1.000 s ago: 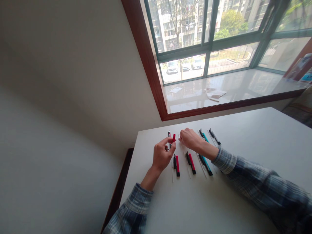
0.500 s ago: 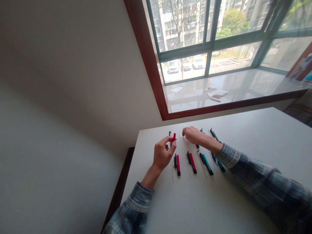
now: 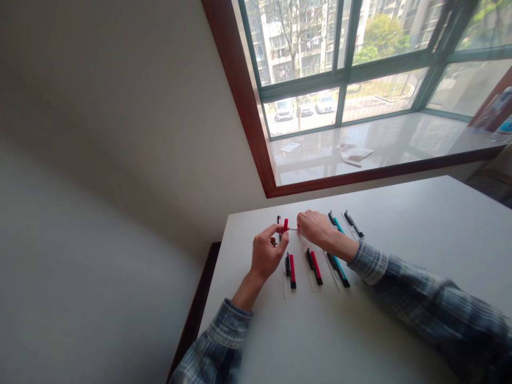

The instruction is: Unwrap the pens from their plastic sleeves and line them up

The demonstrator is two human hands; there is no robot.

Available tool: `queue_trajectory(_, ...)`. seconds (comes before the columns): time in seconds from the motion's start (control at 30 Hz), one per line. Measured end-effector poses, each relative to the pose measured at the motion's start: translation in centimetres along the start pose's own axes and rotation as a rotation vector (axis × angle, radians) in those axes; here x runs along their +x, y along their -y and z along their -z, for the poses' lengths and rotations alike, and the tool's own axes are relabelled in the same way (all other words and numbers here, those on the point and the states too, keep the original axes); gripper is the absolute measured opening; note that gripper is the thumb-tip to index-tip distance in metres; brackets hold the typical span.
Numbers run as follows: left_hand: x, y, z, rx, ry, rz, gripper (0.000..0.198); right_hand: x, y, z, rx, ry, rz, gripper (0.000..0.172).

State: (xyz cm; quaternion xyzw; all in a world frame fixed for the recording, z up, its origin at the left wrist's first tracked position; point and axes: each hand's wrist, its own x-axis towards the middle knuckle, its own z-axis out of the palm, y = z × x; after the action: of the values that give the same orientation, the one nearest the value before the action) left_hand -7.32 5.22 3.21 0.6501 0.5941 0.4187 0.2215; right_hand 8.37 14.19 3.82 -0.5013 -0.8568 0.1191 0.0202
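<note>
My left hand pinches a red pen barrel that points upward from between thumb and fingers. Just to its right, my right hand is closed on a thin pen refill, which spans the small gap towards the red barrel. Whether its tip touches the barrel I cannot tell. Below the hands, red barrels lie beside black clip parts and thin refills. An assembled-looking pen lies behind my left fingers, partly hidden.
Right of my hands lie teal barrels, more black clip parts and refills on the white table. The table's far edge meets a wall and a red-framed window. Crumpled paper rests on the sill.
My right hand has picked up a refill from the table and brought it level beside the red barrel. The left hand has stayed nearly still.
</note>
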Motion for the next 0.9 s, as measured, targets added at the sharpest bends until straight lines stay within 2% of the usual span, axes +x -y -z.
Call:
queue_trajectory(0.13,-0.1,0.2,0.0,-0.020,-0.004,0.002,0.020,0.2,-0.2,-0.1,0.057,-0.011,-0.014,0.015)
queue_trajectory(0.23,-0.4,0.5,0.1,-0.080,-0.029,0.012,0.018,0.6,-0.6,0.0,0.143,-0.018,0.021,0.021)
queue_trajectory(0.37,-0.5,1.2,0.2,-0.168,-0.103,0.075,0.018,1.2,-0.9,0.4,0.569,0.007,0.152,0.032)
queue_trajectory(0.47,0.0,1.7,0.3,-0.252,-0.142,0.128,0.029,1.1,-0.5,0.5,0.839,0.026,0.249,0.033)
queue_trajectory(0.57,0.6,2.1,0.4,-0.320,-0.164,0.147,0.040,0.9,0.1,0.3,0.904,0.034,0.301,0.038)
queue_trajectory(0.7,1.0,2.4,0.5,-0.384,-0.195,0.178,0.041,0.8,0.5,0.0,0.920,0.059,0.308,0.042)
queue_trajectory(0.8,0.9,2.4,0.5,-0.432,-0.190,0.208,0.040,1.0,0.3,-0.1,0.947,0.075,0.317,0.037)
queue_trajectory(0.9,0.7,2.4,0.4,-0.436,-0.195,0.215,0.037,1.3,-0.4,-0.2,1.013,0.077,0.316,0.024)
